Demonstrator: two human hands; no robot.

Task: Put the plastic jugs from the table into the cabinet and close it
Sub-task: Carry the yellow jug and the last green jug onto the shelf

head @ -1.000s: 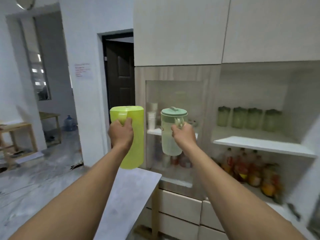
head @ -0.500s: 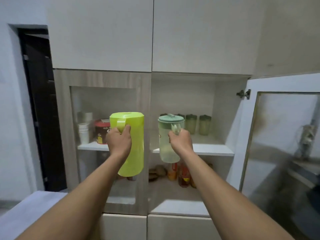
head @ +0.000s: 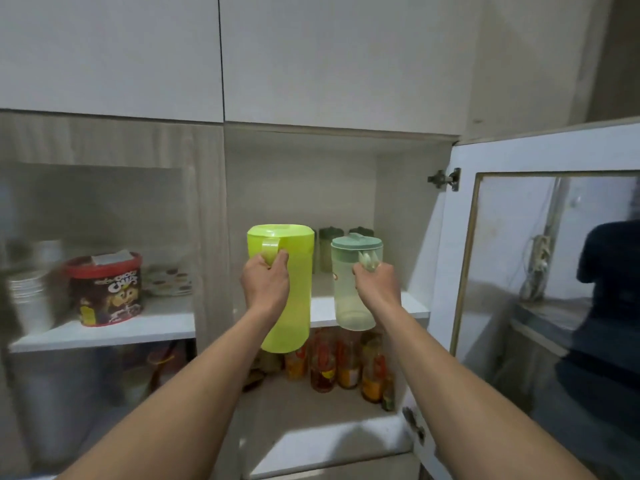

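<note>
My left hand (head: pixel 265 282) grips the handle of a tall lime-green plastic jug (head: pixel 294 292), held upright in the air. My right hand (head: pixel 377 285) holds a smaller clear jug with a pale green lid (head: pixel 349 299) by its handle, also upright. Both jugs hang in front of the open right compartment of the cabinet, at the level of its white middle shelf (head: pixel 414 308). The cabinet's glass door (head: pixel 464 244) stands swung open to the right. Two or three green-lidded jugs (head: pixel 330 247) stand at the back of that shelf, partly hidden by the held jugs.
Several bottles (head: pixel 343 365) stand on the lower shelf under the jugs. The left compartment is behind a shut glass door, with a red-lidded cereal tub (head: pixel 105 289), stacked white cups (head: pixel 29 299) and plates inside. Shut white upper cabinets (head: pixel 311 57) hang overhead.
I have come closer to the cabinet and the view has shifted right. Both jugs have moved forward toward the open right compartment, still held in my hands.
</note>
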